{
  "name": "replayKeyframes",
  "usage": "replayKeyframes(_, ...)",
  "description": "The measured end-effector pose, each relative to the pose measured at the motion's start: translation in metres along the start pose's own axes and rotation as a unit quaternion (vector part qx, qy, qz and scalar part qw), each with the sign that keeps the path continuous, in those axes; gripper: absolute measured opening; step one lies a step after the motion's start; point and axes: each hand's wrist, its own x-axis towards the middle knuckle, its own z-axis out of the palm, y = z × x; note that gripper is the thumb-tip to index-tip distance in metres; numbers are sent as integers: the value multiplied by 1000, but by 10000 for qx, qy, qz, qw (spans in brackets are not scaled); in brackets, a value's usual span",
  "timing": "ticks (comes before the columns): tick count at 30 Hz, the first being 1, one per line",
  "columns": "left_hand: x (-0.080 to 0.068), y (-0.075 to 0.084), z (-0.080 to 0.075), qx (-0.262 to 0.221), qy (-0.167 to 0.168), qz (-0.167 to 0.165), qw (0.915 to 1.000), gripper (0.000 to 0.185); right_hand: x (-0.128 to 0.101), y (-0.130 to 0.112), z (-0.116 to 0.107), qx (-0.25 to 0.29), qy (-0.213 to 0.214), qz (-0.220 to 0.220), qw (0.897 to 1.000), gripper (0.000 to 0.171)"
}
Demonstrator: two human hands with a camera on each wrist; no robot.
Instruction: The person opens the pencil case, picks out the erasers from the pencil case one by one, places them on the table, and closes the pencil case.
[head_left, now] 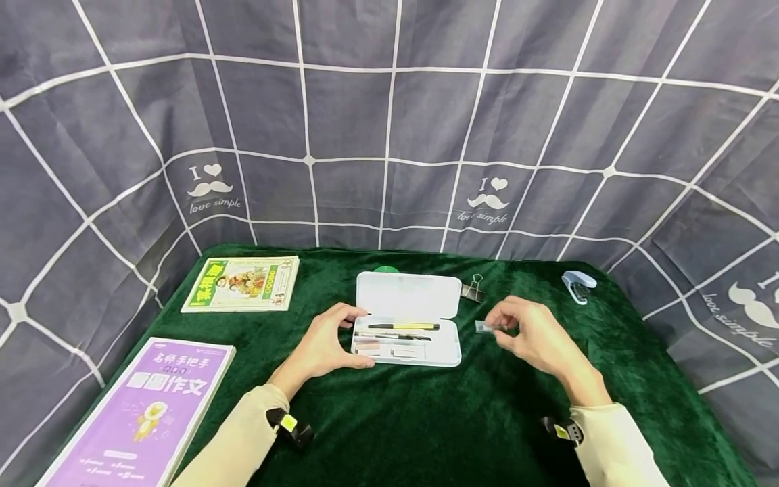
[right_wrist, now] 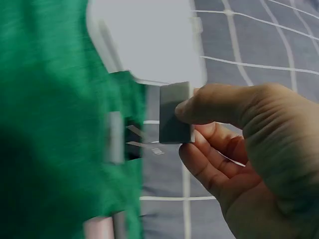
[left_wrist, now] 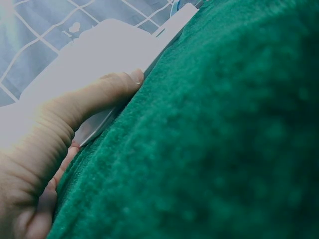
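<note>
A white pencil case (head_left: 449, 341) lies open on the green cloth, its lid (head_left: 408, 295) raised at the back. Inside are a yellow-and-black pen (head_left: 404, 327), more slim pens and small pale pieces. My left hand (head_left: 325, 341) grips the case's left end, thumb at the front edge; the left wrist view shows that thumb (left_wrist: 112, 89) against its side. To the right of the case, my right hand (head_left: 529, 333) pinches a small flat grey rectangular piece (right_wrist: 174, 112) between thumb and fingers, apart from the case. What this piece is, I cannot tell.
Behind the case's right corner stands a black binder clip (head_left: 472, 291); a green round thing (head_left: 386, 269) is partly hidden behind the lid. A light-blue stapler-like object (head_left: 578, 285) sits far right. Left are a yellow-green book (head_left: 243, 284) and a purple book (head_left: 143, 412).
</note>
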Motion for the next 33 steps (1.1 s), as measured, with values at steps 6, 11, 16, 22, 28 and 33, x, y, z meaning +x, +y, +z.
replayKeyframes(6,1,-1,1,6,10,115,9999,89,-16,12,15,47,-996,282,9946,30)
replayKeyframes(11,2,-2,2,21,18,165,9999,89,-17,12,17,-33,-1225,346,9919,26)
replayKeyframes(16,1,-4,2,22,28,145,9999,89,-16,14,18,-140,-735,292,9968,37)
replayKeyframes(22,1,-4,1,9,18,146,9999,89,-16,14,17,10,-817,473,9955,38)
replayKeyframes(28,1,-4,0,34,37,130,9999,89,-16,10,14,370,-1334,880,9865,29)
replayKeyframes(33,1,-4,1,44,12,106,9999,88,-15,8,14,291,-1313,857,9872,27)
